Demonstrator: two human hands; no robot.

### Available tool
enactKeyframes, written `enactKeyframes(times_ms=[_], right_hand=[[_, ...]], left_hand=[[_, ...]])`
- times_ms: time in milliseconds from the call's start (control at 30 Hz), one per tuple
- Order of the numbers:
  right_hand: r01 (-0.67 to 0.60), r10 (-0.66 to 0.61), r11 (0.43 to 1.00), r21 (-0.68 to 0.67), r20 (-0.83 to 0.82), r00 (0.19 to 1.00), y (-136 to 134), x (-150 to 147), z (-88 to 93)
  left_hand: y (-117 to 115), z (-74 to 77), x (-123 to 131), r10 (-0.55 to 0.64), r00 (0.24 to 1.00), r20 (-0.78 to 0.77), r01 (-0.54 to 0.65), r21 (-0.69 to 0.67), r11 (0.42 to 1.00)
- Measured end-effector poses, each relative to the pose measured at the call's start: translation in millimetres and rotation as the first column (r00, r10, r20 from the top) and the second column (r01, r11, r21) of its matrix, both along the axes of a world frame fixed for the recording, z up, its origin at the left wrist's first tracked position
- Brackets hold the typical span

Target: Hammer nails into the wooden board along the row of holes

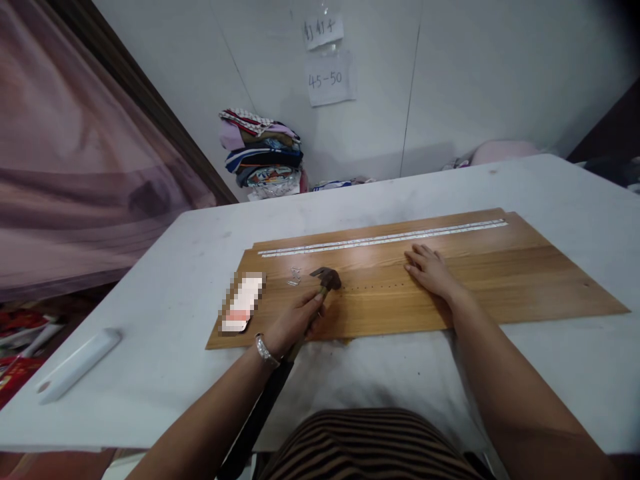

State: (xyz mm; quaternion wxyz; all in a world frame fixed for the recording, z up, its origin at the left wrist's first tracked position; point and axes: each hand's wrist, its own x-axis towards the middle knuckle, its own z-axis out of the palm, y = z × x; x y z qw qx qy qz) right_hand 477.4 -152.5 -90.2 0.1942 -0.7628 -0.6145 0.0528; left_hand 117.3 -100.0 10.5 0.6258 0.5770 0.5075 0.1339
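Note:
My left hand [300,319] is wrapped round the handle of a claw hammer [330,279], close below its head. The hammer head is over the wooden board [500,280], near the left end of a row of small dark dots [375,287]; whether it touches the wood I cannot tell. My right hand [429,270] lies flat on the board, fingers spread, just past the right end of that row. Several loose nails [294,276] lie on the board left of the hammer. Two long silvery strips with markings [385,239] run along the board's far side.
A blurred-out phone-like object [243,301] lies at the board's left end. The board rests on a white table [160,287], with a white elongated object [80,365] at left. Folded clothes [265,150] are stacked behind the table. Paper signs [331,79] hang on the wall; a pink curtain [90,153] hangs left.

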Motion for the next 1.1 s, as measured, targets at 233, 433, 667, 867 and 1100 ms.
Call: enactKeyframes(times_ms=[233, 433, 667, 867, 1100], right_hand=[[-0.004, 0.01, 0.997, 0.08, -0.076, 0.997, 0.6, 0.6, 4.2], [0.118, 0.085, 0.908, 0.401, -0.453, 0.887, -5.1, -18.6, 41.7], [-0.054, 0.201, 0.979, 0.195, -0.91, 0.363, -17.6, -90.9, 81.2], [-0.157, 0.187, 0.969, 0.191, -0.982, -0.042, -16.6, -117.1, 85.2], [-0.2, 0.104, 0.971, 0.133, -0.983, -0.149, -23.7, -107.4, 103.7]], left_hand=[[-0.2, 11.8, 0.3, 0.021, 1.0, 0.016, -0.021, 0.024, 0.999], [13.5, 32.4, 8.1, 0.08, 0.987, 0.141, -0.098, 0.122, 0.988], [48.6, 50.5, 52.9, 0.244, 0.822, 0.514, -0.357, 0.132, 0.925], [32.4, 57.2, 106.3, 0.326, 0.61, 0.722, -0.378, -0.097, 0.921], [-3.1, 31.7, 130.7, 0.303, 0.69, 0.657, -0.281, -0.141, 0.949]])
